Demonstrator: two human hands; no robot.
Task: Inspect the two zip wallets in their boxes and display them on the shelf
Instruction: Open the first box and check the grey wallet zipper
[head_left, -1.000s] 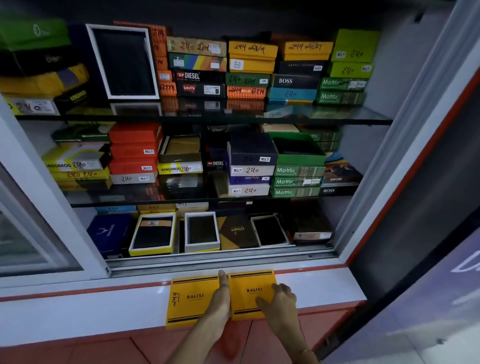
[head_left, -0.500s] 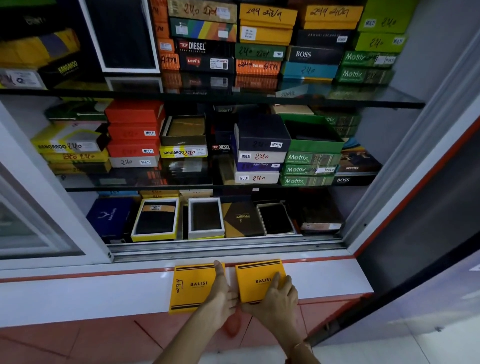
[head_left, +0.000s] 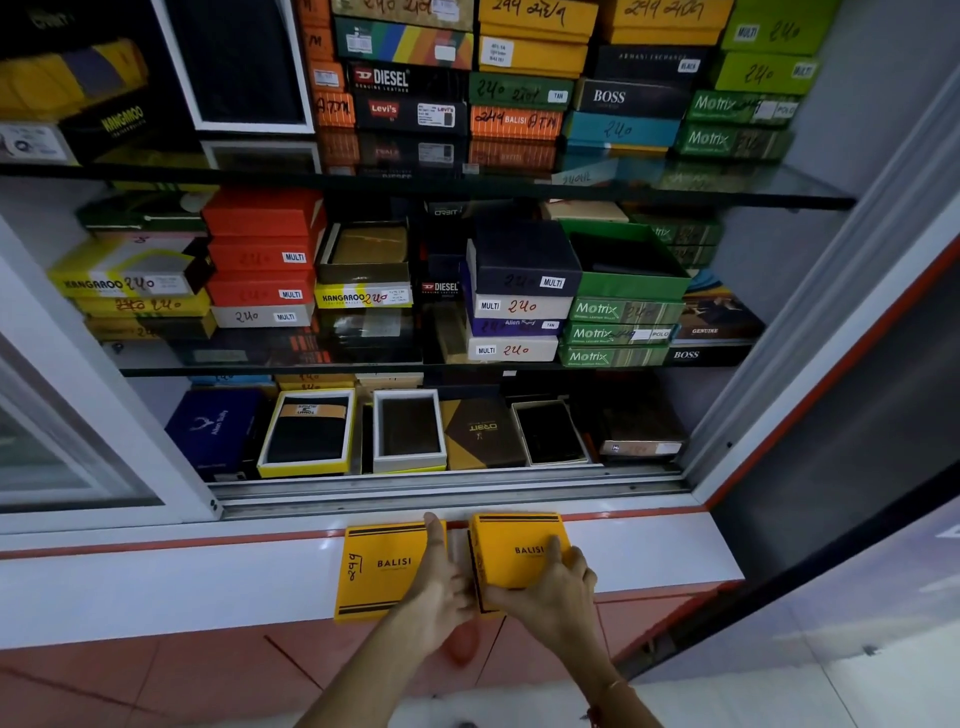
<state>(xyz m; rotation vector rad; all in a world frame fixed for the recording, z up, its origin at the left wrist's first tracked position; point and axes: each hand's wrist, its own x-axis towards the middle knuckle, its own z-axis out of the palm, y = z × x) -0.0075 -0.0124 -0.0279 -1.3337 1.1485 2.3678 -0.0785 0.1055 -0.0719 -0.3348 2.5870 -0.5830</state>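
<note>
Two yellow BALISI wallet boxes lie on the white ledge below the cabinet. The left box lies flat and closed, marked 299 in pen. The right box has its yellow lid raised a little, and a dark edge of the base shows at its left and lower side. My right hand grips that lid from the near right corner. My left hand rests between the boxes, thumb pointing up along the left box, fingers against the right box's left edge. The wallets are hidden inside.
The open cabinet has glass shelves stacked with wallet boxes. On the bottom shelf stand open display boxes: a yellow-rimmed one, a white-rimmed one and another. A sliding-door track runs in front. An open door stands right.
The camera has moved closer and lower. My right hand has shifted from resting on the right box to gripping its lid, which has come up off the base. The left box has stayed put.
</note>
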